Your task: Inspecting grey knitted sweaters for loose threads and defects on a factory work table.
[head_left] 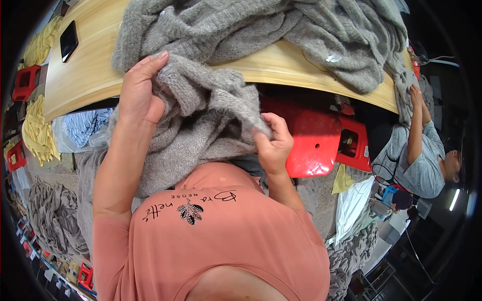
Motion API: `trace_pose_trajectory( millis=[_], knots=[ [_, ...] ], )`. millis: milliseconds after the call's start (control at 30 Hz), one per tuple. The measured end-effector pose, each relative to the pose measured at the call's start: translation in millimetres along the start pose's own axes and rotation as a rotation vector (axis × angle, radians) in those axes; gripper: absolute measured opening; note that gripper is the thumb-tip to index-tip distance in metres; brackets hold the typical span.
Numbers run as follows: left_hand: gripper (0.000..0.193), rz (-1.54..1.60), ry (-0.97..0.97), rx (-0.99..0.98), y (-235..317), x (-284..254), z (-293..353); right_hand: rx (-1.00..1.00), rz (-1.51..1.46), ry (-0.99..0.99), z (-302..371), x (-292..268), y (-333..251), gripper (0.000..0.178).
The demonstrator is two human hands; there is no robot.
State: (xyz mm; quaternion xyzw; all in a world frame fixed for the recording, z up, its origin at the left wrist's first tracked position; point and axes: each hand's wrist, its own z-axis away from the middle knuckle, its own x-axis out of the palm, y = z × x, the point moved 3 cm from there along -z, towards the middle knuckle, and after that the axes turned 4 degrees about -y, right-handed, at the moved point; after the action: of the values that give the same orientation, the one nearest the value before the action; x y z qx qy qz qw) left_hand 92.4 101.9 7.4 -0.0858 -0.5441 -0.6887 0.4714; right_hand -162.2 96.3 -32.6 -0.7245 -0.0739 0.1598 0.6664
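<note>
Grasping gray knit (201, 120) before torso, below tabletop (88, 83) edge: left hand's (143, 95) grip pinching upper edge, right hand's (273, 145) pinching side fold. Keeping tension light, even, likely sparing loose yarn. Counting: one held knit, one phone (69, 41), one knit heap (326, 42), pieces uncountable.

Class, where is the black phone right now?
In the head view, the black phone lies at the upper left on the wooden table, left of the heaped grey knit fabric.
</note>
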Motion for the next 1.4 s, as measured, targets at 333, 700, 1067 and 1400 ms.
trace_pose_trajectory(
  millis=[333,700,1067,1400],
  knots=[
    [0.001,-0.608,-0.411,-0.055,-25.1,36.0,37.3,-0.796,0.429,-0.234,3.8,14.4,-73.8,0.026],
    [0.007,-0.548,-0.696,-0.216,-34.4,38.5,48.9,-0.941,0.476,-0.086,-14.3,28.6,-74.0,0.025],
    [0.010,-0.879,-0.546,0.086,-29.4,29.3,49.6,-0.536,0.198,-0.345,-37.3,31.2,-64.0,0.035],
    [0.013,-0.988,-0.546,0.280,-30.0,24.9,62.1,0.022,-0.086,-0.543,-45.1,29.4,-48.3,0.029]
  ],
)
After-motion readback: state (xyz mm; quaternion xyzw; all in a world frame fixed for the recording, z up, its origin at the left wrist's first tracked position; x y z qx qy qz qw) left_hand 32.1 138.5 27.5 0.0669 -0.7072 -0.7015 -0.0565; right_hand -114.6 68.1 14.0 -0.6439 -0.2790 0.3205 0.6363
